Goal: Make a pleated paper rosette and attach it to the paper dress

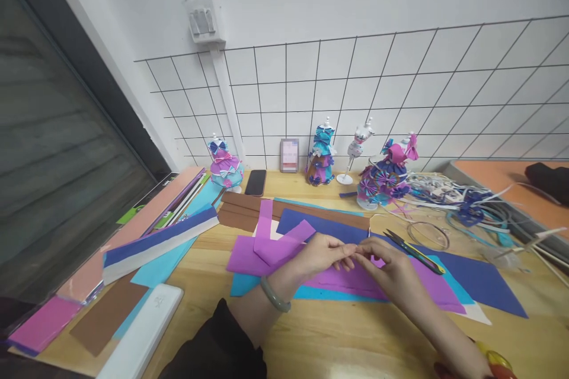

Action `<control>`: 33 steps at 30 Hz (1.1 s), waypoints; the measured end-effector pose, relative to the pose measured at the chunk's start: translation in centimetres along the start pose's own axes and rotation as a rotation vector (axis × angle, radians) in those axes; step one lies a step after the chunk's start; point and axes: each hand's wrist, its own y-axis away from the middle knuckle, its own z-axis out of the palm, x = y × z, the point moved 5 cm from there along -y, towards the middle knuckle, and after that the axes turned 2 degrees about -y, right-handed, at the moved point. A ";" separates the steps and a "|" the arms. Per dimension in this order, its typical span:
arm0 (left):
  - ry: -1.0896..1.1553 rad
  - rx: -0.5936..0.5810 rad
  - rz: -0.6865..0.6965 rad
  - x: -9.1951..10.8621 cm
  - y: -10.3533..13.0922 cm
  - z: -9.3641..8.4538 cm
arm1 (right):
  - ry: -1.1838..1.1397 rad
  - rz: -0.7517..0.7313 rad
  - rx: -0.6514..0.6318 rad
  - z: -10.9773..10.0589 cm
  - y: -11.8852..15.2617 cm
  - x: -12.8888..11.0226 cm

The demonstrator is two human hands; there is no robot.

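My left hand (pixel 323 253) and my right hand (pixel 384 263) meet fingertip to fingertip over the middle of the table. Both are closed in a pinch; what lies between the fingers is too small to make out. A bit of purple shows just under the right fingers. Below the hands spread purple crepe paper sheets (pixel 431 287), over light blue paper (pixel 320 293) and dark blue paper (pixel 484 278). Left of my left hand lies a folded purple strip (pixel 265 219). Thread snips (pixel 413 250) with a yellow-green edge rest on the paper beyond my right hand.
Dressed miniature mannequins (pixel 226 166) and a bare one (pixel 358 145) stand along the gridded wall. A phone (pixel 255 182) lies near a small upright screen (pixel 290 156). Paper strips (pixel 160 243) and a white long box (pixel 142 331) occupy the left; tangled ribbons (pixel 462 195) the right.
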 end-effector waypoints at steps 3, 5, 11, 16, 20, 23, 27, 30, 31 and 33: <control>-0.066 -0.053 -0.028 -0.3 -0.1 0.3 | 0.033 0.054 -0.035 -0.2 0.0 0.1; -0.109 -0.080 -0.029 -0.4 -0.1 0.3 | 0.024 0.107 -0.088 -0.1 0.1 0.2; -0.134 -0.062 -0.009 -0.6 0.1 0.2 | -0.092 0.231 -0.231 0.1 0.6 -0.2; -0.057 -0.005 -0.069 -0.6 0.2 0.3 | -0.171 0.207 -0.232 0.0 1.0 -1.0; -0.062 -0.016 -0.069 -0.4 0.3 0.4 | -0.185 0.206 -0.213 0.1 1.0 -0.8; -0.078 -0.066 -0.072 -0.3 0.3 0.5 | -0.149 0.202 -0.178 0.0 1.1 -0.5; -0.062 -0.212 -0.123 -0.4 0.6 1.1 | -0.106 0.192 -0.177 -0.1 1.2 -0.4; -0.049 -0.316 -0.167 -0.4 1.0 1.6 | -0.094 0.220 -0.228 0.1 1.4 -0.5; -0.049 -0.344 -0.183 -0.4 1.2 1.7 | -0.112 0.232 -0.264 0.2 1.5 -0.5; -0.058 -0.377 -0.208 -0.4 1.3 1.8 | -0.162 0.254 -0.341 0.7 1.7 -0.4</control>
